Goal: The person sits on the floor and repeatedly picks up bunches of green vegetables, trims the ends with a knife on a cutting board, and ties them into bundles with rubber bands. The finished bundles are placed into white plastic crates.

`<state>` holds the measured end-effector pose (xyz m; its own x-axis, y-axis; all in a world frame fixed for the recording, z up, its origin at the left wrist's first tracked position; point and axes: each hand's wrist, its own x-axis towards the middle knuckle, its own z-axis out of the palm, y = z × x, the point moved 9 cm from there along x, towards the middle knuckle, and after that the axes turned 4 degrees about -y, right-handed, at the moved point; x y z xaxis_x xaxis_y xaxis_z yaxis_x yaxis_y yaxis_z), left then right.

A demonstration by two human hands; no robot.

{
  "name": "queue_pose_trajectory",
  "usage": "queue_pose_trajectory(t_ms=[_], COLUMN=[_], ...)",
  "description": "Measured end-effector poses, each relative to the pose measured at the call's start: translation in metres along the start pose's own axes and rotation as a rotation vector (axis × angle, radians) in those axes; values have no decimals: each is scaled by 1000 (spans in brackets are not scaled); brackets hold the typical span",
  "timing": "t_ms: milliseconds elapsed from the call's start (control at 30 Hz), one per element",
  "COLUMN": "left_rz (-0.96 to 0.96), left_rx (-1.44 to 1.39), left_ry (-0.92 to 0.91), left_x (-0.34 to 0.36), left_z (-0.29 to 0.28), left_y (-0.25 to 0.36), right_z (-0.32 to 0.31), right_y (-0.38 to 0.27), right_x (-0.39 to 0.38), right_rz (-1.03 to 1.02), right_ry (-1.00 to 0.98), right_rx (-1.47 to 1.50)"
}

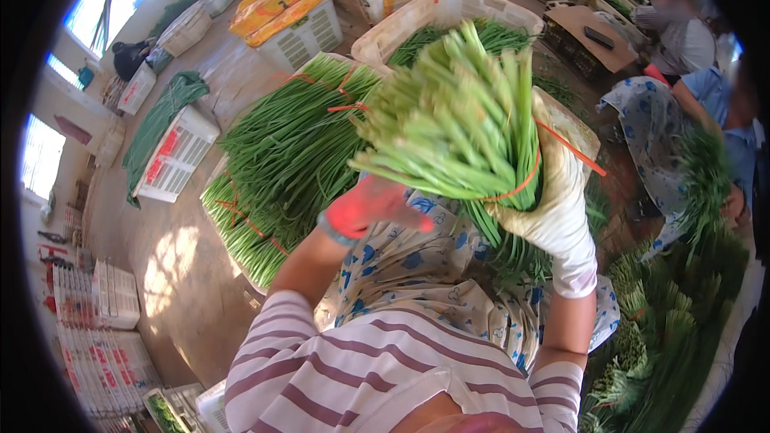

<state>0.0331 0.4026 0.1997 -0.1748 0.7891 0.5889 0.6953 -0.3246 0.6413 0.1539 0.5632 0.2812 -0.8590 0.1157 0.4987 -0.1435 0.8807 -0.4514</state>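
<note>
My right hand [555,204], in a white glove, grips a thick bundle of green chives [457,124] from its right side. The pale cut ends face up and toward the left, slightly blurred. An orange tie [525,180] circles the bundle, and its loose end sticks out past my right hand. Just below the bundle on the left, my left hand [375,208] in a red glove has its fingers stretched out and holds nothing. Beside it, several more tied bundles of chives [293,132] lie stacked in a crate.
Behind the bundle stands a white plastic crate [481,2] holding more greens. Other crates, one under a yellow cover [281,8] and one under a green cloth [172,96], stand on the floor to the left. A heap of greens [674,313] lies right, near a co-worker [714,112].
</note>
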Motion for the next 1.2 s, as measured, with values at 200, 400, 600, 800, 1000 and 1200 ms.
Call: queue_pose_trajectory(t_ms=[200, 400, 600, 800, 1000, 1200], left_rz=[-106, 163, 18, -80, -209, -224], left_rx=[-781, 185, 210, 386, 607, 638], left_ry=[73, -249, -454, -651, -810, -906], left_x=[116, 178, 195, 169, 149, 131], left_z=[40, 50, 115, 175, 220, 243], left_y=[-13, 10, -49, -105, -148, -179], right_z=[-9, 31, 106, 92, 40, 76], right_y=[40, 295, 340, 353, 246, 211], right_x=[-5, -151, -207, -229, -245, -267], right_rz=[16, 833, 1135, 1222, 1048, 972], right_ry=[29, 174, -266, 116, 495, 511], right_rx=[400, 61, -390, 350, -156, 125])
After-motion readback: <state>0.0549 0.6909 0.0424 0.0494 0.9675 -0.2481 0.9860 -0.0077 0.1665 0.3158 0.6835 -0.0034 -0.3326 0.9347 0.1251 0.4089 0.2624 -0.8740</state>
